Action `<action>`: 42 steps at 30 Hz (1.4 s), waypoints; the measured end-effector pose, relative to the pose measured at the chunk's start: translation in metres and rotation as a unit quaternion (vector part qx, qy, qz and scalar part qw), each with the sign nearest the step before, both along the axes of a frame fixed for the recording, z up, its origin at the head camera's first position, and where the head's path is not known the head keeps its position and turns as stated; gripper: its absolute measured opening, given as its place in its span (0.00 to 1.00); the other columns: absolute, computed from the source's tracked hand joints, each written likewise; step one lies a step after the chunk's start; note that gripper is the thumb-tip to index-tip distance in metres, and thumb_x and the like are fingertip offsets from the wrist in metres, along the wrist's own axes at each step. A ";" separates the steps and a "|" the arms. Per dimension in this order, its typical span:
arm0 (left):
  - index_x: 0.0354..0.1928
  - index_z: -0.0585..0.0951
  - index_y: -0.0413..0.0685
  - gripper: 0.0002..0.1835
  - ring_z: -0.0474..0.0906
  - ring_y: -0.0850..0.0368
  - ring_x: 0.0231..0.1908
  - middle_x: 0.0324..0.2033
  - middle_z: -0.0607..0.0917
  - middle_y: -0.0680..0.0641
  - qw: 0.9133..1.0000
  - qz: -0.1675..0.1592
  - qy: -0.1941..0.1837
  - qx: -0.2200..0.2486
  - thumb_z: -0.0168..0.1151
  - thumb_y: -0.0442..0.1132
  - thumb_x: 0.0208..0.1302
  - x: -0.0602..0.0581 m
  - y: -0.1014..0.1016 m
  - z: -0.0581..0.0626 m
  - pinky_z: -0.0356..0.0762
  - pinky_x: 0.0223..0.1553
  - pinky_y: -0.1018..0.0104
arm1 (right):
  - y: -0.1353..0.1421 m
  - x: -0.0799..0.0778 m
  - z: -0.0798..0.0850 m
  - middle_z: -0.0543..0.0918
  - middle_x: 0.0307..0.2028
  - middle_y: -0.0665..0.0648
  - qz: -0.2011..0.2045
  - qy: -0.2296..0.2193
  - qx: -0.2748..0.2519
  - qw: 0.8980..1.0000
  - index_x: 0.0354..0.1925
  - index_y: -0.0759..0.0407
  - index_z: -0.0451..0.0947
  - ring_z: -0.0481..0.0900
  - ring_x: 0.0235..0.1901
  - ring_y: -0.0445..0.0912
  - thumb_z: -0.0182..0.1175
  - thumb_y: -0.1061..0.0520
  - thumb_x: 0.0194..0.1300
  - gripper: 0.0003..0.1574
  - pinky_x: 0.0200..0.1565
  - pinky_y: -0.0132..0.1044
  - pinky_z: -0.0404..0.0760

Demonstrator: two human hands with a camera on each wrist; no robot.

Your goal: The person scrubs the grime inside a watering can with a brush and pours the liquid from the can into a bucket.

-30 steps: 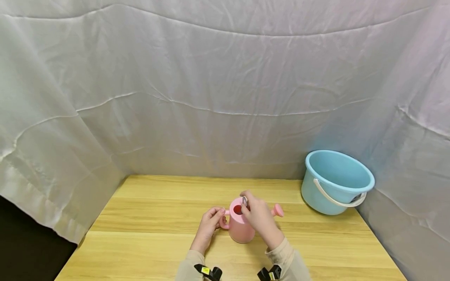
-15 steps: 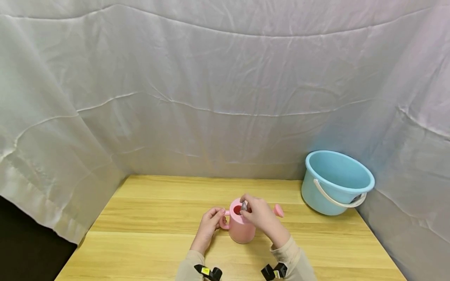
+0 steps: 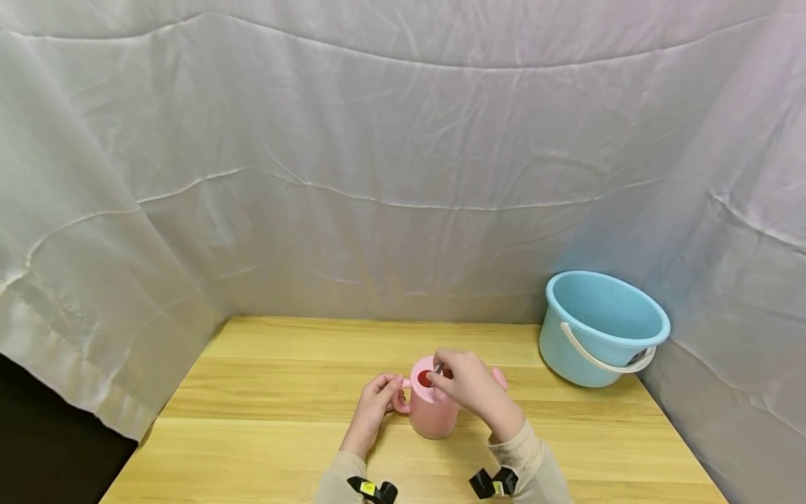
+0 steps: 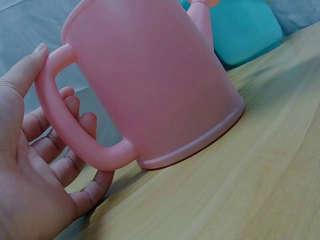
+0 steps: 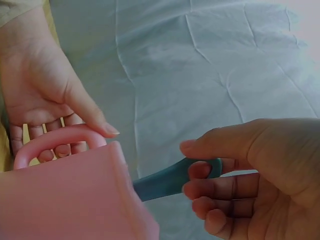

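Observation:
A pink watering can (image 3: 433,418) stands upright on the wooden table, its top opening showing red inside. My left hand (image 3: 373,406) holds the can's loop handle (image 4: 65,122), thumb on its upper bend and fingers curled behind and through the loop. Over the opening, my right hand (image 3: 474,389) pinches a tapered dark teal handle with a ringed end (image 5: 162,181). That handle slants down into the can; its lower part is hidden, so its kind cannot be told. The can's spout rose (image 3: 500,378) is partly covered by the right hand.
A light blue bucket (image 3: 569,360) with a white carrying handle stands at the table's back right corner. Grey cloth (image 3: 378,231) hangs behind and at both sides. The wooden table (image 3: 264,448) extends around the can.
My right hand has shifted slightly right and down, and the handle it pinches has changed its slant over the opening. My left hand has stayed on the can's loop.

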State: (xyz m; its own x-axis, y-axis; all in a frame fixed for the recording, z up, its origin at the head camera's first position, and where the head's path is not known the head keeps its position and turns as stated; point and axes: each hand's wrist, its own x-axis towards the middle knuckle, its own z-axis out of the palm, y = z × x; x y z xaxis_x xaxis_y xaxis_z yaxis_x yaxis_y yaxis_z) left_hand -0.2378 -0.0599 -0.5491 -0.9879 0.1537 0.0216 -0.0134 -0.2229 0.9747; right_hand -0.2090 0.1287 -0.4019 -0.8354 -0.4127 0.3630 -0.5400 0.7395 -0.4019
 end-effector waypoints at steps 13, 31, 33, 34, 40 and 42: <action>0.40 0.78 0.43 0.15 0.78 0.56 0.29 0.27 0.78 0.49 1.000 0.000 -0.006 0.003 0.59 0.50 0.68 0.001 0.001 0.000 0.81 0.37 0.64 | 0.002 0.006 0.014 0.83 0.25 0.44 -0.027 -0.018 -0.009 0.999 0.25 0.48 0.73 0.70 0.22 0.35 0.65 0.55 0.63 0.12 0.24 0.26 0.68; 0.41 0.78 0.39 0.17 0.78 0.58 0.28 0.26 0.78 0.50 1.000 0.002 0.005 -0.003 0.59 0.49 0.68 -0.001 0.001 0.000 0.80 0.36 0.65 | -0.011 -0.002 -0.021 0.65 0.13 0.44 -0.040 0.052 -0.052 0.996 0.20 0.53 0.70 0.56 0.15 0.33 0.70 0.56 0.56 0.17 0.18 0.25 0.58; 0.40 0.78 0.41 0.16 0.78 0.58 0.28 0.26 0.78 0.50 1.000 0.004 0.005 -0.004 0.59 0.48 0.68 -0.002 0.000 0.000 0.80 0.36 0.65 | -0.013 -0.002 -0.024 0.64 0.13 0.43 -0.040 0.082 -0.055 0.994 0.20 0.53 0.70 0.55 0.15 0.32 0.70 0.56 0.56 0.18 0.17 0.25 0.57; 0.40 0.78 0.41 0.15 0.78 0.58 0.28 0.27 0.78 0.50 1.000 0.004 0.005 -0.004 0.59 0.48 0.68 -0.002 0.000 0.000 0.80 0.36 0.65 | -0.014 -0.002 -0.026 0.64 0.13 0.43 -0.039 0.100 -0.051 0.993 0.20 0.53 0.69 0.55 0.15 0.32 0.69 0.56 0.57 0.18 0.18 0.24 0.57; 0.39 0.78 0.44 0.14 0.78 0.58 0.28 0.26 0.78 0.50 1.000 0.002 -0.001 0.000 0.59 0.49 0.68 -0.001 0.000 0.000 0.80 0.36 0.65 | -0.015 -0.002 -0.030 0.65 0.15 0.43 -0.062 0.123 0.009 0.990 0.20 0.50 0.70 0.58 0.16 0.35 0.67 0.52 0.60 0.18 0.21 0.26 0.59; 0.39 0.78 0.44 0.14 0.78 0.58 0.28 0.26 0.78 0.50 1.000 0.001 -0.001 0.000 0.59 0.49 0.68 -0.001 0.000 -0.001 0.80 0.36 0.65 | -0.015 -0.002 -0.030 0.65 0.15 0.43 -0.064 0.112 0.020 0.991 0.20 0.49 0.70 0.59 0.17 0.35 0.66 0.51 0.61 0.18 0.21 0.26 0.60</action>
